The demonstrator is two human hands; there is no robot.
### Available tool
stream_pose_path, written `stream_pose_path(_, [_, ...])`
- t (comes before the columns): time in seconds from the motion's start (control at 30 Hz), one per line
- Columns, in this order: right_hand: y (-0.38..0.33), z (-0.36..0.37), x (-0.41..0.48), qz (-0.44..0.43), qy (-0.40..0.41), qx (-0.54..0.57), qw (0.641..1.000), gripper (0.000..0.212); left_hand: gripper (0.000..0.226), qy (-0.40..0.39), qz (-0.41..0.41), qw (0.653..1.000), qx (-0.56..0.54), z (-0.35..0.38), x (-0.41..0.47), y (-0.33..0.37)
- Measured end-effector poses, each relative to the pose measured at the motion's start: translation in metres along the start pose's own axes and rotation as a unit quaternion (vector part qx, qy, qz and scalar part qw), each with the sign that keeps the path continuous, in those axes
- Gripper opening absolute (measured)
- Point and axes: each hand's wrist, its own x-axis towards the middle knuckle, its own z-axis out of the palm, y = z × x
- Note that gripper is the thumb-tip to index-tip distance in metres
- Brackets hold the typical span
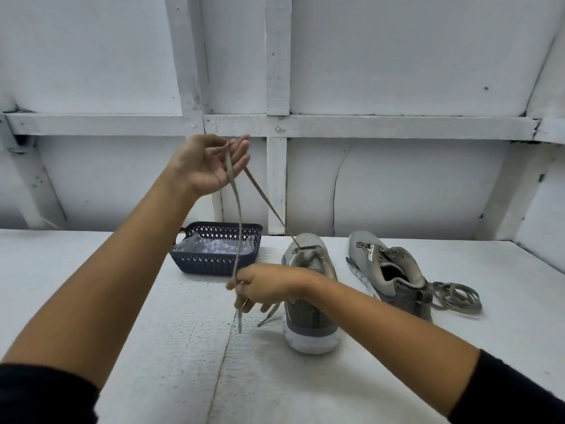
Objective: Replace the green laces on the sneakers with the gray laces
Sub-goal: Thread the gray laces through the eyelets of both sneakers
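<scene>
The raised left hand point(211, 163) holds the grayish lace point(237, 215) hooked over its fingers, drawn taut from the toe eyelets of the near sneaker point(308, 301). The right hand point(266, 286) pinches the hanging ends. An uneven pull could leave lopsided ends or tip the sneaker.

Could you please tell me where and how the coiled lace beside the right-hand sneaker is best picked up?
Pinch the coiled lace across its stacked loops at their right end, coming from above and the right. The loops lie flat on the table, and their left end sits by the heel of the tilted sneaker, so that side looks crowded.
</scene>
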Motion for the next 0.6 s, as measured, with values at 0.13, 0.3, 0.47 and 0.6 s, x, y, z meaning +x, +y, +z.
stream_pose_path(0.13, [-0.001,-0.011,-0.005,-0.039,0.032,-0.196,0.979,0.033,0.020,-0.019,-0.027,0.999,0.028,0.014,0.005,-0.009])
stream_pose_path(0.3, [0.004,-0.044,-0.021,0.004,0.082,-0.113,0.990,0.028,0.019,-0.007,-0.031,0.999,-0.002,0.030,0.015,-0.024])
stream_pose_path(0.47, [0.019,-0.072,-0.031,-0.028,0.157,0.105,0.982,0.022,0.019,-0.022,-0.040,0.999,-0.006,0.052,0.023,-0.037])
stream_pose_path(0.6, [0.037,-0.087,-0.042,-0.046,0.240,0.235,0.941,0.025,0.023,-0.056,-0.052,0.977,0.197,0.055,0.039,-0.047])
